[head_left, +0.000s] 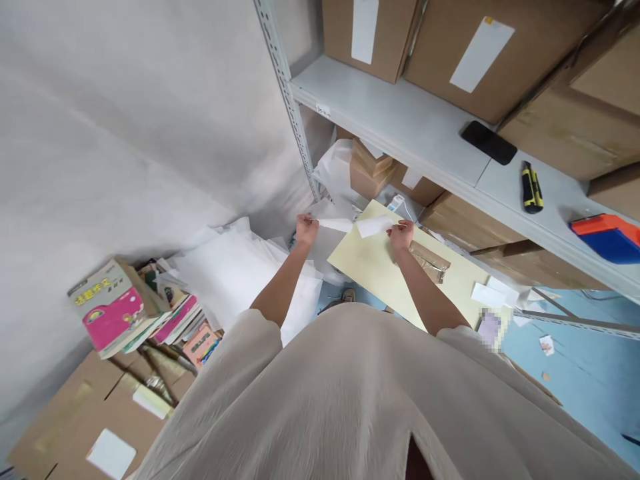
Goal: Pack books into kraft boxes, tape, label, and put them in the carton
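Note:
Above the near end of a pale yellow tabletop (pixel 367 250), both my hands are raised with white paper between them. My left hand (pixel 307 230) pinches the outer end of a narrow white paper strip (pixel 335 225). A wider white paper piece (pixel 374 226) is pinched by its outer edge in my right hand (pixel 401 235). The two papers meet or nearly meet in the middle; I cannot tell whether they are joined. Just beside my right wrist, a brown parcel wrapped in shiny tape (pixel 430 262) lies on the tabletop, partly hidden by my forearm.
A grey metal shelf (pixel 380 93) on the right bears cardboard boxes (pixel 367 30), a black phone (pixel 489 142), a yellow-black box cutter (pixel 531 188) and a red-blue object (pixel 607 238). To the left are white sheets (pixel 230 263), stacked books (pixel 113 307) and a carton (pixel 75 413).

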A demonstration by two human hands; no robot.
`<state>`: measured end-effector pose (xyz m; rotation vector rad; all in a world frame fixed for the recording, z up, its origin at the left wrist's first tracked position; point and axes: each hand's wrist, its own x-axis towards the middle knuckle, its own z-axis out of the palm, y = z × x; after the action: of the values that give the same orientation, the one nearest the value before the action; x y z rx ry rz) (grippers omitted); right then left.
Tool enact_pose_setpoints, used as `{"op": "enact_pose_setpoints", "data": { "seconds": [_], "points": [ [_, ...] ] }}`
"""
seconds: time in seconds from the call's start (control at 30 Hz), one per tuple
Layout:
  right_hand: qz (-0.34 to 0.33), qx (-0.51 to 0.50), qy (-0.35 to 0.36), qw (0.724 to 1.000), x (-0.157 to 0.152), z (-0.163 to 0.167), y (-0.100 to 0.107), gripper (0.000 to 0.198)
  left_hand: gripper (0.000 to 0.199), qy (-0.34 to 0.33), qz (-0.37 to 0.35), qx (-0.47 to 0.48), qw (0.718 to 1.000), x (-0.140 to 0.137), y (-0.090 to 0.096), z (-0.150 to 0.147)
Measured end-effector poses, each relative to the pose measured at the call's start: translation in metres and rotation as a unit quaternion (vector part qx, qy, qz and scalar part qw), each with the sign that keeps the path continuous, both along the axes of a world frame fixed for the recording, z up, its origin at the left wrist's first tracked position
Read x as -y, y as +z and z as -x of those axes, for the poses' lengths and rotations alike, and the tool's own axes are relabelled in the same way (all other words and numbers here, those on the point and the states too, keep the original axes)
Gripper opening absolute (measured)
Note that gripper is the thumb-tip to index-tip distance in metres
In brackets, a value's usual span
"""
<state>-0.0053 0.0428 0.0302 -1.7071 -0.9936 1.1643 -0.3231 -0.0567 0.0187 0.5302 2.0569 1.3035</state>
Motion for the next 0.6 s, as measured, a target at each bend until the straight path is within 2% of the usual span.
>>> {"op": "enact_pose_setpoints", "data": {
  "seconds": [0.17,0.3,0.5,0.6],
  "points": [
    [-0.005,0.014,0.057,0.998,0.0,0.02,-0.006,0.035,0.02,-0.022,0.007,-0.053,0.998,0.014,0.0,0.023],
    [-0.013,0.03,0.102,0.994,0.001,0.028,-0.007,0.037,0.018,-0.044,0.007,-0.045,0.998,0.009,-0.001,0.026],
    [-0.022,0.021,0.129,0.991,0.001,0.029,0.002,0.041,0.038,-0.042,-0.021,-0.031,0.998,-0.013,-0.013,0.023],
    [-0.023,0.008,0.137,0.99,0.0,0.027,0.006,0.042,0.039,-0.055,-0.033,-0.039,0.997,-0.018,-0.018,0.019]
  ]
}}
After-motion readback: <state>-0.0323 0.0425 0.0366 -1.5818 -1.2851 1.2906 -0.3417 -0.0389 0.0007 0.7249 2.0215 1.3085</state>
